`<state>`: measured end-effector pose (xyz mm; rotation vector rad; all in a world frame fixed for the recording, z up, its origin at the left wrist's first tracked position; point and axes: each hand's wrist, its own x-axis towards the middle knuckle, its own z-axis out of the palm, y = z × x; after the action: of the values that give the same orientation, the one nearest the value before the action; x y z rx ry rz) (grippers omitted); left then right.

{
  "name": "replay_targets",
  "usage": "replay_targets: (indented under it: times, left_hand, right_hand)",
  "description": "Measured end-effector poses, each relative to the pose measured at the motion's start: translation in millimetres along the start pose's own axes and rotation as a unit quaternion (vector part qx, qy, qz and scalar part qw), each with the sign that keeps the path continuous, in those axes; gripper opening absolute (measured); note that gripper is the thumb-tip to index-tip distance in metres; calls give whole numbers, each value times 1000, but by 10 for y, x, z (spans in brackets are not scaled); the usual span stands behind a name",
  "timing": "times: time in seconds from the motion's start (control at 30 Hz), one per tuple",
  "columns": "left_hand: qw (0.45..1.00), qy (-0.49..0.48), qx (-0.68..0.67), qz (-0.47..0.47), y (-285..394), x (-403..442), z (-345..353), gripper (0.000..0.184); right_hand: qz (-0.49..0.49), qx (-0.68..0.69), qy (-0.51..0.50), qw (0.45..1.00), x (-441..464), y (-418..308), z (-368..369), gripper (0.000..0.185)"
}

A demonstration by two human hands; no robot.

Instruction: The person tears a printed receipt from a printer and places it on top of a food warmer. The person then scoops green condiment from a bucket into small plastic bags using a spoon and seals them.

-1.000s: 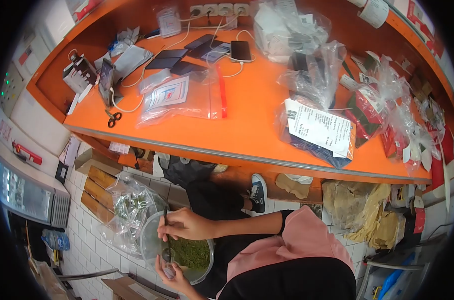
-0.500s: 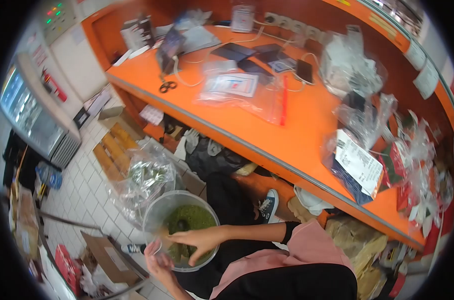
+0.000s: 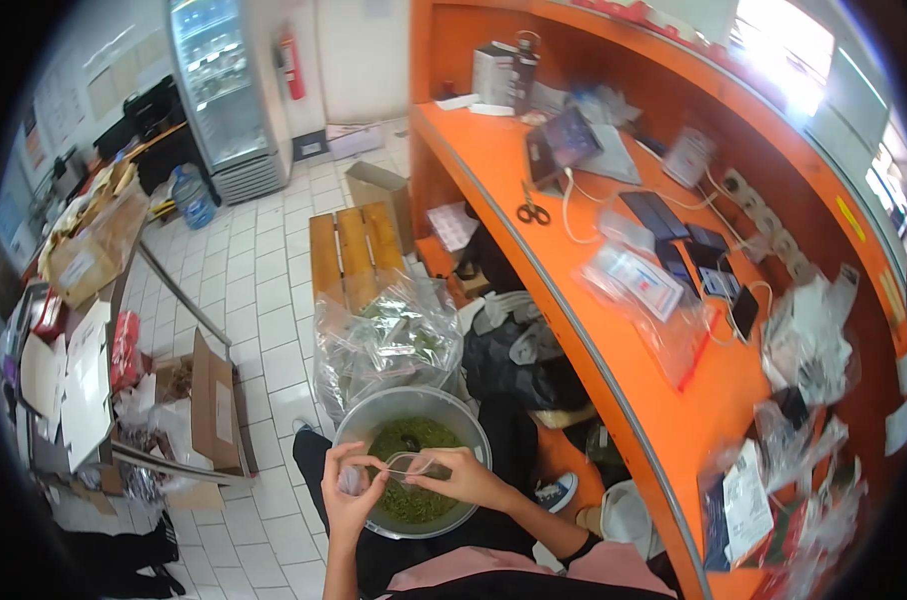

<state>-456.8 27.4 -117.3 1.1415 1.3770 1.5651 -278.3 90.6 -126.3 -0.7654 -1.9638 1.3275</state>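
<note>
A clear plastic bucket (image 3: 479, 420) stands between the person's legs, with chopped green stuff (image 3: 414, 500) inside. A dark round utensil head (image 3: 410, 442) rests on the green stuff. Over the bucket, my left hand (image 3: 352, 488) pinches a small clear plastic bag (image 3: 354, 479). My right hand (image 3: 464, 476) grips a thin clear piece of the plastic, stretched between both hands. Just beyond the bucket lies a large clear bag (image 3: 394, 335) with green contents, on a wooden slatted bench (image 3: 354, 250).
The orange counter (image 3: 534, 235) at the right holds scissors (image 3: 533, 208), a tablet (image 3: 571, 140), phones, cables and plastic bags. Left are an open cardboard box (image 3: 214, 405) and a metal-framed table. A fridge (image 3: 219, 90) and water bottle (image 3: 192, 197) stand farther back.
The view has swung left. The right hand has let go of the dark utensil, which now lies in the bucket, and has moved to the small plastic bag beside the left hand.
</note>
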Motion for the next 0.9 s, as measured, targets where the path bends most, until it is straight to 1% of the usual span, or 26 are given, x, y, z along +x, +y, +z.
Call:
replay_targets:
  times: [0.07,0.13,0.17,0.23,0.27,0.33,0.4,0.43,0.47,0.53,0.57,0.6,0.63,0.67,0.7,0.73,0.83,0.87,0.9]
  left_hand:
    - [1000,6,-5,-16,31,55,47,47]
    - [999,-27,5,-28,57,106,96,47]
    - [999,-23,-8,-36,75,135,127,45]
    - [999,-18,8,-24,107,204,177,44]
    - [1000,-15,17,-12,118,232,201,43]
    - [1000,3,12,-11,112,264,243,43]
    - [999,-21,-1,-33,105,276,266,42]
    - [998,-28,36,-30,155,286,284,42]
    - [998,-25,40,-29,155,303,293,42]
    - [999,-39,26,-25,173,341,313,41]
    - [993,-53,105,-4,235,355,302,40]
    - [993,-48,107,-9,286,382,316,40]
    - [988,-61,141,26,322,398,337,40]
    - [980,-75,175,59,343,408,347,39]
    - [980,-75,171,65,343,421,341,39]
    - [981,-70,171,57,337,407,329,39]
    - [993,-89,72,-39,288,362,259,38]
    - [993,-82,70,-47,250,341,233,38]
    - [994,-78,19,-80,209,318,209,38]
  right_hand:
    - [-5,10,-13,1000,37,-15,-65,17]
    - [17,15,-14,1000,57,-15,-118,18]
    - [16,22,-17,1000,76,-10,-143,18]
    - [-18,26,-4,999,128,-3,-191,16]
    - [-20,34,-6,999,163,-29,-220,16]
    - [-60,70,64,994,234,-86,-269,16]
    - [-48,107,60,991,250,-49,-290,16]
    - [-61,93,67,992,256,-35,-306,14]
    - [-75,78,75,991,271,-26,-326,13]
    - [-66,83,74,992,280,-84,-367,12]
    - [-61,95,85,990,273,-80,-366,12]
    - [-54,108,94,988,257,-78,-363,12]
    - [-50,111,86,989,253,-98,-378,12]
    - [-41,79,83,993,261,-141,-410,11]
    - [-33,45,80,995,264,-175,-430,11]
    - [-26,48,73,996,259,-196,-433,11]
    - [-10,56,61,996,268,-236,-393,10]
    - [-4,58,53,997,283,-246,-366,10]
    - [-5,50,55,997,303,-260,-334,9]
